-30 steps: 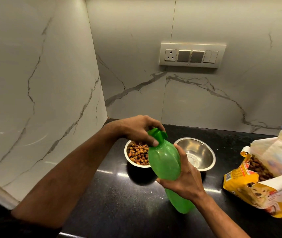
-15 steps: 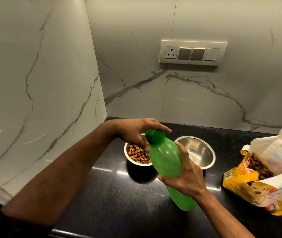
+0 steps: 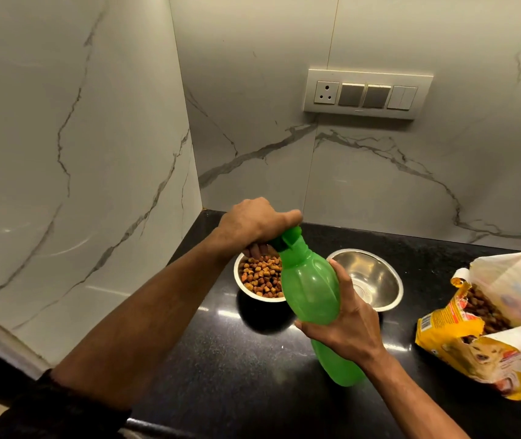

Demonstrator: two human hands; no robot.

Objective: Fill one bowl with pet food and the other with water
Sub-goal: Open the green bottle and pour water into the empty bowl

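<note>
Head | left hand (image 3: 257, 221) fingers clenched on cap (image 3: 286, 238) | right hand (image 3: 346, 324) grasping bottle (image 3: 311, 293)

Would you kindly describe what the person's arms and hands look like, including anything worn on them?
Both hands are bare: no gloves, rings or watch show on the left hand or right hand. The forearms are bare too. A dark sleeve covers the left upper arm near the elbow; no sleeve shows on the right arm.
</note>
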